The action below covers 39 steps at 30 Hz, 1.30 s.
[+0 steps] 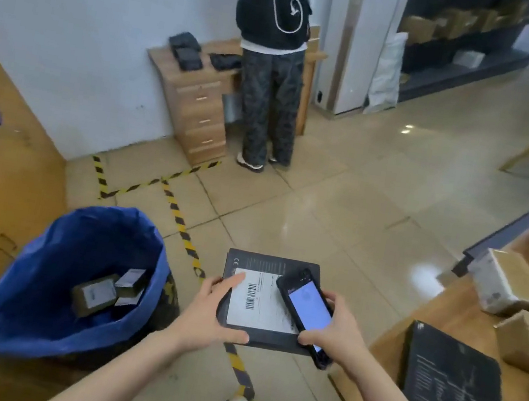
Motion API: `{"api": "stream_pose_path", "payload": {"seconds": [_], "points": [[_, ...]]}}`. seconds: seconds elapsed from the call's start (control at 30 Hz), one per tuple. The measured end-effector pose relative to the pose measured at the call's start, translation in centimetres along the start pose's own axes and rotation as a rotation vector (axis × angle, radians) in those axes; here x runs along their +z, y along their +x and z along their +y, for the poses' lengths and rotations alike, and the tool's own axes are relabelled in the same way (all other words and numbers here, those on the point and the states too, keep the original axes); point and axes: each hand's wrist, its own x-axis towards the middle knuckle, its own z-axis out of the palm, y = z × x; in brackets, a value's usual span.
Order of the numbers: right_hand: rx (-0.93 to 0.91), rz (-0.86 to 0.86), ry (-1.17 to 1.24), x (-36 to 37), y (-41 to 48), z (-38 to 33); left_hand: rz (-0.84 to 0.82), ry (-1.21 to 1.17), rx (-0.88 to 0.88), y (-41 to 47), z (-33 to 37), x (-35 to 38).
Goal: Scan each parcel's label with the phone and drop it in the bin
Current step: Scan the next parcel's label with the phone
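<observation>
My left hand [208, 316] grips the near left edge of a flat black parcel [263, 264], thumb on its underside edge and fingers reaching onto the white barcode label [260, 303]. My right hand [335, 333] holds a black phone [306, 307] with a lit screen just above the label's right side. The bin [40, 314], lined with a blue bag, stands on the floor to the left and holds several small boxes [106, 293].
A wooden table [376, 384] on the right carries another flat black parcel [453, 396] and several cardboard boxes [505, 287]. A person [274, 63] stands at a wooden drawer desk [197, 110] against the far wall. Yellow-black tape [181, 232] marks the tiled floor.
</observation>
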Motion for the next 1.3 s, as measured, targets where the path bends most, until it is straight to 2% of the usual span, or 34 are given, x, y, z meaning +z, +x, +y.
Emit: {"api": "stream_pose_path", "payload": {"seconds": [0.4,0.77,0.93,1.3], "points": [[-0.126,-0.318,-0.161,15.4,7.4,-9.5,0.403,-0.181,-0.261,-5.2,-12.3,-8.5],[-0.135,-0.489,-0.337,35.9,16.7,-20.7,0.746,-0.252,-0.632,-6.3,-31.4,-22.5],[-0.041,-0.519,-0.367,44.6,19.9,-21.4,0.726,-0.186,-0.777,-4.7,-39.0,-26.1],[0.187,-0.571,-0.534,56.5,27.2,-16.0,0.399,0.002,-0.856,3.6,-53.2,-25.4]]}}
